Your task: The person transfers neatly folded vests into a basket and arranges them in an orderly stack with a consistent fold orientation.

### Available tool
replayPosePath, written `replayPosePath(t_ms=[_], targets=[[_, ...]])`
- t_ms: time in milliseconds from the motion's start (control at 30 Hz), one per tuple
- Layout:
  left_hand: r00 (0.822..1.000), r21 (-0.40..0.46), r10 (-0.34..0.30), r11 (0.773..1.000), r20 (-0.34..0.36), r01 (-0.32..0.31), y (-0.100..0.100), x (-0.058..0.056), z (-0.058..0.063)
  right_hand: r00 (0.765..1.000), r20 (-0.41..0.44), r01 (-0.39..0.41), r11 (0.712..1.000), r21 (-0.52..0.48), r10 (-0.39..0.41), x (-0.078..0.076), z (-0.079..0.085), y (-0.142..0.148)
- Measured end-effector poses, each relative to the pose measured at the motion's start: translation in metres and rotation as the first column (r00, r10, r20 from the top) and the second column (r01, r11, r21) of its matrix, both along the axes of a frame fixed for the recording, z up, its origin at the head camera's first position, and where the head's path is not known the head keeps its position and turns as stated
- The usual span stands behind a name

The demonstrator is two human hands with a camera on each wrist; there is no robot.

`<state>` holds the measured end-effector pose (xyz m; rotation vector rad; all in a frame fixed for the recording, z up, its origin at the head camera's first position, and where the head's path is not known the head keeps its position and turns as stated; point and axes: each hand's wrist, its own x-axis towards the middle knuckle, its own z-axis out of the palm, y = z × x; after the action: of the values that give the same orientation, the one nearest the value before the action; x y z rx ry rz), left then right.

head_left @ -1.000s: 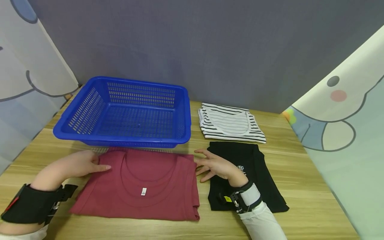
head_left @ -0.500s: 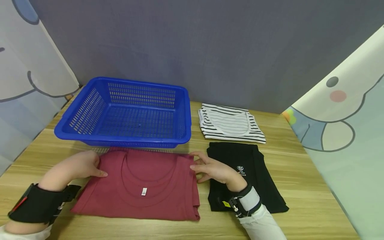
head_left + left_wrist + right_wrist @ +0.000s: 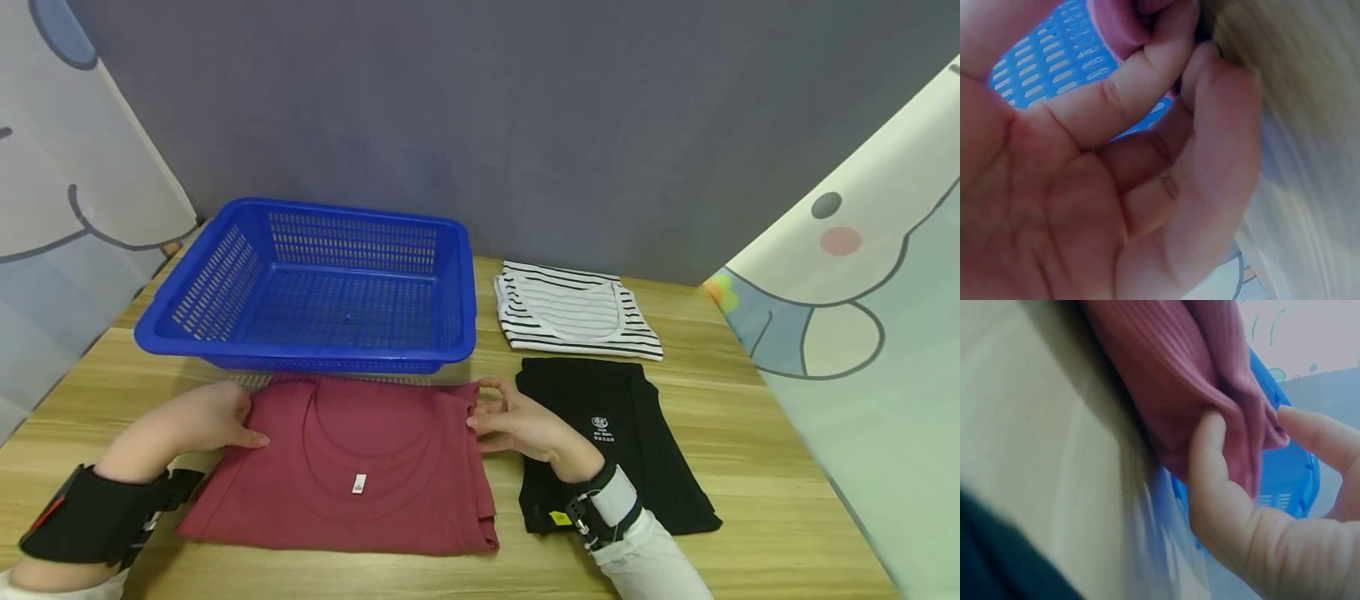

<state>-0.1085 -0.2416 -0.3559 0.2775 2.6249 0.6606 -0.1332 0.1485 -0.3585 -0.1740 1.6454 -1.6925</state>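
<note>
A folded dark red shirt [image 3: 375, 521] lies flat on the table in the head view, its round neckline and small white tag facing up. At its left edge my left hand [image 3: 213, 421] pinches the cloth, thumb on top and fingers curled underneath; the left wrist view shows those fingertips [image 3: 1188, 59] beside a fold of the shirt [image 3: 1119, 25]. My right hand [image 3: 521, 425] grips the upper right edge between thumb and fingers. In the right wrist view one finger [image 3: 1207, 456] is tucked into the ribbed folds [image 3: 1166, 375], while another touches the shirt's far corner.
Just behind the shirt stands a blue plastic basket [image 3: 303, 350] with nothing in it. A folded black garment [image 3: 652, 467] lies under the right forearm, and a folded striped shirt [image 3: 577, 342] lies behind that. A grey partition [image 3: 480, 125] closes off the wooden table's back.
My right hand has moved left from beside the shirt onto its right edge and closed its spread fingers on the cloth, pulling that edge slightly inward. The left hand has barely shifted.
</note>
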Motion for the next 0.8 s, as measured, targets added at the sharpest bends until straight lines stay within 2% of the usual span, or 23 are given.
replayPosePath(t_ms=[100,200,333,433,500,633,700,800], targets=[[1.000,0.008,-0.003,1.000,-0.008,0.003,0.000,0.001,0.000,0.999,0.022,-0.036,0.999,-0.007,0.036,0.000,-0.005,-0.002],[1.000,0.005,-0.003,1.000,-0.017,0.003,0.000,0.002,0.000,0.992,0.024,-0.123,0.992,0.021,0.123,0.000,-0.010,-0.004],[1.000,-0.003,0.010,1.000,-0.028,-0.010,-0.001,0.001,-0.001,0.971,-0.018,-0.234,0.966,0.113,0.238,0.000,-0.013,-0.006],[0.999,-0.001,0.013,1.000,-0.031,-0.013,-0.003,0.001,-0.003,0.959,-0.075,-0.256,0.949,0.182,0.273,0.001,-0.014,-0.009],[1.000,0.007,0.004,1.000,-0.031,-0.003,-0.004,0.001,-0.004,0.954,-0.120,-0.246,0.947,0.206,0.274,0.002,-0.015,-0.011],[1.000,0.030,-0.010,1.000,0.002,0.010,-0.005,0.002,-0.006,0.952,-0.186,-0.209,0.960,0.187,0.243,0.004,-0.017,-0.016],[0.999,0.063,-0.038,0.997,0.007,0.038,-0.006,0.001,-0.007,0.957,-0.195,-0.185,0.969,0.166,0.216,0.005,-0.017,-0.018],[0.993,0.136,-0.114,0.984,-0.022,0.116,-0.008,0.000,-0.010,0.968,-0.176,-0.159,0.978,0.134,0.181,0.006,-0.018,-0.019]])
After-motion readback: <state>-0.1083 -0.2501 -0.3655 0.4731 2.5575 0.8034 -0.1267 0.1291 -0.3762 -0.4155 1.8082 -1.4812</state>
